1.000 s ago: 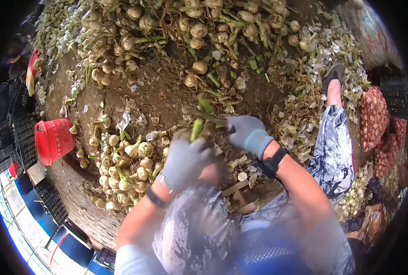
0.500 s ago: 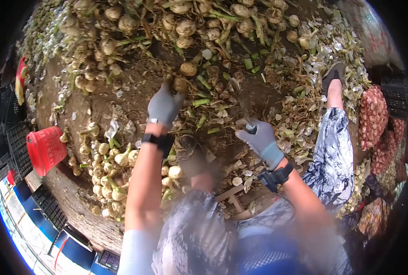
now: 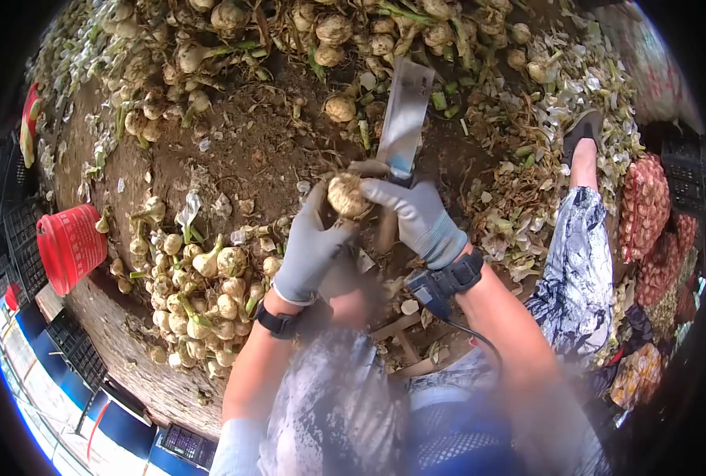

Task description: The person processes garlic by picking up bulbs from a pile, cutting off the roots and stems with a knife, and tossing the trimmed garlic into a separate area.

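My gloved left hand [image 3: 312, 250] is closed around a garlic bulb [image 3: 348, 195], its round, root-covered side turned up. Beside it my gloved right hand [image 3: 416, 216] grips a cleaver [image 3: 406, 115], its broad blade pointing away from me. The right thumb and fingers also touch the edge of the bulb. Just beyond the hands another garlic bulb [image 3: 339, 109] lies on the soil. A pile of cleaner bulbs [image 3: 202, 305] sits to the left of my left hand.
Untrimmed garlic [image 3: 333, 32] is heaped along the far side. Cut stalks and peelings [image 3: 504, 214] litter the ground at right. A red bucket [image 3: 71, 247] stands left, near black crates [image 3: 75, 345]. Filled red mesh sacks [image 3: 645, 202] are at far right.
My left hand has come back toward me with a garlic bulb. My right hand has moved left to meet it, and the cleaver blade now shows broadside.
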{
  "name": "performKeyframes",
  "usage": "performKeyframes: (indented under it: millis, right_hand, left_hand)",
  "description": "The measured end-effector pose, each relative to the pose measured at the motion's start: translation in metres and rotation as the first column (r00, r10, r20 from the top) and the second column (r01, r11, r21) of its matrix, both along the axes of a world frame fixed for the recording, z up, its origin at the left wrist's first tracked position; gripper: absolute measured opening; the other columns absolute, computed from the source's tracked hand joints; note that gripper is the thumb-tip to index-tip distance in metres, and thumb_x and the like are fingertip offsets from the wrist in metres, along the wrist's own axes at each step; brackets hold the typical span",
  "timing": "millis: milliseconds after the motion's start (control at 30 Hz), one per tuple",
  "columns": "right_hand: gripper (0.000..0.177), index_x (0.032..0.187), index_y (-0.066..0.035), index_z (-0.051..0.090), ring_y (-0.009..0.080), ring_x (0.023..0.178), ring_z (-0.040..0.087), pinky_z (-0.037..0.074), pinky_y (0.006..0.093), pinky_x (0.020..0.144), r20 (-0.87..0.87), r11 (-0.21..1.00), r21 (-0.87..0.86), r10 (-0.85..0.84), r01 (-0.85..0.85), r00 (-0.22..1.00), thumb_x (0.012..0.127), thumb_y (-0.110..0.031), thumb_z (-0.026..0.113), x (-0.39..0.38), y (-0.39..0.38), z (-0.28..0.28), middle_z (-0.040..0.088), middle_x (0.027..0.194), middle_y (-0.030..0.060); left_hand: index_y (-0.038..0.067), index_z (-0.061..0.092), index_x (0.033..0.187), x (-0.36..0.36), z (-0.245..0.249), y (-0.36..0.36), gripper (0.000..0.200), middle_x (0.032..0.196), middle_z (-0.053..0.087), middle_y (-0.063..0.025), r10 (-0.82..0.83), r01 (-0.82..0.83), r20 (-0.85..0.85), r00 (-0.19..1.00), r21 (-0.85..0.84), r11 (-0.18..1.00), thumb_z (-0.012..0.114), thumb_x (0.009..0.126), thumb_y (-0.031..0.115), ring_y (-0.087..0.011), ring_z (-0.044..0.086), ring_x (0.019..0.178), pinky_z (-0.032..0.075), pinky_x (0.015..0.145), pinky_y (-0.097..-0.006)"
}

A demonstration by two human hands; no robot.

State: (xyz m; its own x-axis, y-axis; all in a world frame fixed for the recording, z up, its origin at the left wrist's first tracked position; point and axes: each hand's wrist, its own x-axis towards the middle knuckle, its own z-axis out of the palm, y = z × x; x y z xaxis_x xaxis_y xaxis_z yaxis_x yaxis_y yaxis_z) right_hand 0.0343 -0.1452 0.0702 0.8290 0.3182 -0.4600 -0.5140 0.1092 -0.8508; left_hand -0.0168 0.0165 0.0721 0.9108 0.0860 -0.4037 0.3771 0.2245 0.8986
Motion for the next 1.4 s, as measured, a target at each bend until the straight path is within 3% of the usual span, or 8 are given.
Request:
performKeyframes:
  millis: [133,333,400,700,800,1000,1067,1400]
  right_hand:
    - [0.030,0.114,-0.006,0.069,0.0145,0.087,0.069,0.054,0.0296,0.080,0.057,0.960,-0.251,0.140,-0.122,0.988,0.086,-0.018,0.074,-0.001,-0.005,0.012,0.073,0.099,0.0052]
    - [0.026,0.098,-0.012,0.065,0.0330,0.074,0.065,0.052,0.0428,0.065,0.306,0.461,-0.879,0.741,-0.122,0.597,0.073,-0.013,0.070,-0.022,-0.016,0.032,0.064,0.083,0.0099]
    - [0.025,0.094,-0.012,0.061,0.0328,0.069,0.064,0.050,0.0445,0.062,0.337,0.479,-0.873,0.733,-0.096,0.591,0.070,-0.009,0.067,-0.022,-0.014,0.031,0.060,0.078,0.0093]
    - [0.020,0.093,-0.012,0.062,0.0342,0.073,0.065,0.051,0.0460,0.065,0.345,0.540,-0.825,0.716,-0.168,0.607,0.073,-0.013,0.066,-0.028,-0.024,0.007,0.064,0.081,0.0103]
    - [0.010,0.090,-0.013,0.064,0.0344,0.082,0.067,0.053,0.0470,0.071,-0.111,0.226,-0.911,0.671,-0.345,0.733,0.082,-0.019,0.061,-0.024,-0.049,-0.006,0.069,0.084,0.0132]
    - [0.020,0.100,-0.015,0.067,0.0351,0.083,0.067,0.053,0.0461,0.072,-0.078,0.421,-0.865,0.429,-0.275,0.900,0.080,-0.014,0.061,-0.039,-0.042,0.003,0.068,0.086,0.0117]
    - [0.025,0.102,-0.015,0.067,0.0348,0.086,0.066,0.053,0.0454,0.073,0.243,0.596,-0.787,0.540,-0.161,0.806,0.079,-0.010,0.061,-0.034,-0.030,0.029,0.069,0.091,0.0124]
    - [0.018,0.096,-0.012,0.069,0.0383,0.085,0.066,0.053,0.0457,0.074,0.011,0.481,-0.783,0.644,-0.394,0.765,0.081,-0.021,0.061,-0.002,-0.028,0.036,0.069,0.087,0.0153]
  left_hand:
    - [-0.001,0.050,0.133,-0.005,0.013,0.019,0.055,0.120,0.061,-0.0047,-0.179,0.141,-0.205,0.962,-0.186,0.972,0.061,0.079,0.000,-0.0122,0.058,0.106,0.049,0.091,-0.0279]
    - [-0.001,0.042,0.141,-0.030,-0.020,0.029,0.069,0.113,0.065,-0.0061,-0.067,0.017,-0.260,0.963,-0.190,0.982,0.072,0.080,0.002,-0.0131,0.060,0.098,0.051,0.086,-0.0303]
    - [-0.001,0.036,0.145,-0.032,-0.025,0.034,0.076,0.112,0.065,-0.0084,-0.286,0.307,-0.123,0.950,0.213,0.928,0.077,0.081,0.007,-0.0157,0.060,0.100,0.051,0.089,-0.0323]
    - [-0.005,0.051,0.131,-0.019,0.004,0.049,0.064,0.112,0.068,-0.0060,-0.441,0.469,-0.181,0.879,0.163,0.868,0.079,0.078,0.014,-0.0092,0.058,0.105,0.047,0.095,-0.0278]
    - [-0.002,0.056,0.126,-0.010,0.043,0.035,0.057,0.109,0.066,-0.0019,-0.363,0.362,-0.115,0.925,-0.028,0.932,0.079,0.075,0.004,-0.0091,0.060,0.099,0.049,0.091,-0.0255]
    - [-0.001,0.053,0.129,-0.007,0.030,0.028,0.059,0.111,0.064,-0.0017,-0.285,0.268,-0.154,0.946,-0.126,0.955,0.077,0.075,0.008,-0.0082,0.060,0.099,0.048,0.090,-0.0250]
    - [0.000,0.052,0.131,-0.008,0.028,0.027,0.061,0.114,0.064,-0.0026,-0.323,0.309,-0.184,0.929,-0.102,0.946,0.077,0.076,0.008,-0.0100,0.060,0.102,0.049,0.091,-0.0266]
    - [0.007,0.064,0.080,-0.011,0.024,0.017,0.016,0.093,0.058,-0.0126,-0.845,0.423,-0.020,0.534,0.872,0.246,0.068,0.065,0.009,-0.0339,0.058,0.080,0.047,0.069,-0.0412]
